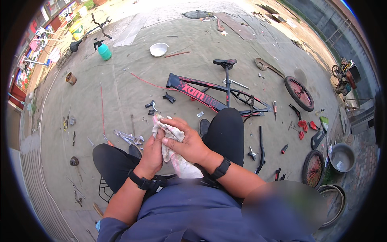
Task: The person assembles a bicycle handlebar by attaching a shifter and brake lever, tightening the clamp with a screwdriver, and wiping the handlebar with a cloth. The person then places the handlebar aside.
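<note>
A white cloth rag (184, 166) with pink stains is bunched up in front of my lap, its lower end hanging toward my belly. My left hand (151, 156) is closed on its left side, thumb pointing up. From the right, my right hand (188, 140) wraps over the rag's upper part, the thumb pressed on it. Whether the folds hide anything cannot be seen. Just beyond the hands lie a silver-and-black brake lever (150, 105) and a black bike part (169, 97). A black and red bicycle frame (197, 94) with its saddle (225, 63) lies farther off.
Small wheels (299, 93) and a grey basin (342, 157) are on the right. A black handlebar (261, 149) lies beside my right knee, wrenches (128, 137) beside the left. Farther out are a green spray bottle (103, 51), a white bowl (159, 49) and a rusty can (71, 78).
</note>
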`<state>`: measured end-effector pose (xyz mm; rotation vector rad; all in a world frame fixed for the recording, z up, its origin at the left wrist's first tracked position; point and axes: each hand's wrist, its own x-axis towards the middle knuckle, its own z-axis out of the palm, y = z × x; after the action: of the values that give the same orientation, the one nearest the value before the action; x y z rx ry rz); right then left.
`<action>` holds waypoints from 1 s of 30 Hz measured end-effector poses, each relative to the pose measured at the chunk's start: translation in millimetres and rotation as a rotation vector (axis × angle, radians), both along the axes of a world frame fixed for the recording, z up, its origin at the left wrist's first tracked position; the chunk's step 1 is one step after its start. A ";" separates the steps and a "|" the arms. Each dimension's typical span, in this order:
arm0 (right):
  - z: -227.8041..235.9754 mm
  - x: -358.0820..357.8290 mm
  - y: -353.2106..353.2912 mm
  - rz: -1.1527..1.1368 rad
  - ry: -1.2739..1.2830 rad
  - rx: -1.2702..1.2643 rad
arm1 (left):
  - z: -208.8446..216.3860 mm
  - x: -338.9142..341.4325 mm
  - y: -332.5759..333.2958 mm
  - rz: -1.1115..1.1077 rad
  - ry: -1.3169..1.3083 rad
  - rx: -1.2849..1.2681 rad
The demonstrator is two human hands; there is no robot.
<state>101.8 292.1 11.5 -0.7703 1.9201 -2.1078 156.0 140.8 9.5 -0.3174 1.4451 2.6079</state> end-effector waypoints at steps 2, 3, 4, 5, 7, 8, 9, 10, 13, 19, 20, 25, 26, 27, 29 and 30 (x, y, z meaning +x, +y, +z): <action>3.9 -7.6 3.5 0.006 -0.005 0.032 | -4.6 1.9 -3.3 -0.034 -0.044 -0.050; 4.6 -12.0 5.3 0.008 -0.010 0.051 | -7.8 2.5 -4.3 -0.053 -0.068 -0.071; 3.2 -16.9 4.5 0.015 -0.061 0.046 | -10.5 1.9 -6.8 -0.069 -0.073 -0.114; 3.2 -22.0 5.0 0.021 -0.053 0.084 | -13.1 0.7 -10.8 -0.086 -0.078 -0.156; 3.4 -32.2 7.8 0.034 -0.044 0.164 | -18.2 -2.2 -20.2 -0.120 -0.094 -0.235; 6.0 -38.9 5.5 0.012 0.018 0.193 | -14.8 -7.7 -32.7 -0.198 -0.140 -0.297; 13.4 -46.3 3.6 0.029 0.039 0.250 | -9.3 -11.8 -39.9 -0.200 -0.117 -0.323; 21.5 -54.6 3.3 0.043 0.056 0.309 | -6.5 -16.8 -45.2 -0.207 -0.097 -0.346; 30.7 -83.0 -3.3 0.092 0.207 0.435 | -5.4 -39.0 -72.6 -0.274 -0.063 -0.322; 31.6 -133.8 -35.1 0.211 0.498 0.535 | 1.9 -95.9 -102.8 -0.366 0.008 -0.226; 26.0 -141.3 -39.5 0.256 0.464 0.508 | 5.1 -106.0 -103.1 -0.368 -0.060 -0.145; -7.1 -164.8 -59.3 0.256 0.255 0.449 | -31.1 -128.3 -106.5 -0.396 -0.138 -0.043; -16.1 -164.5 -60.9 0.222 0.217 0.439 | -32.5 -132.2 -101.5 -0.370 -0.208 0.003; -21.7 -164.5 -62.7 0.187 0.180 0.421 | -32.7 -135.7 -100.1 -0.343 -0.278 0.039; -29.7 -165.5 -60.2 0.272 0.140 0.442 | -47.8 -138.3 -101.6 -0.341 -0.262 -0.008; -31.2 -165.3 -60.2 0.272 0.124 0.448 | -48.6 -140.2 -102.4 -0.335 -0.283 0.006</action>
<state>-63.5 231.9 -19.7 -1.0042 2.0979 -1.4322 15.9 38.4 -39.0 -0.3882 1.2705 2.2005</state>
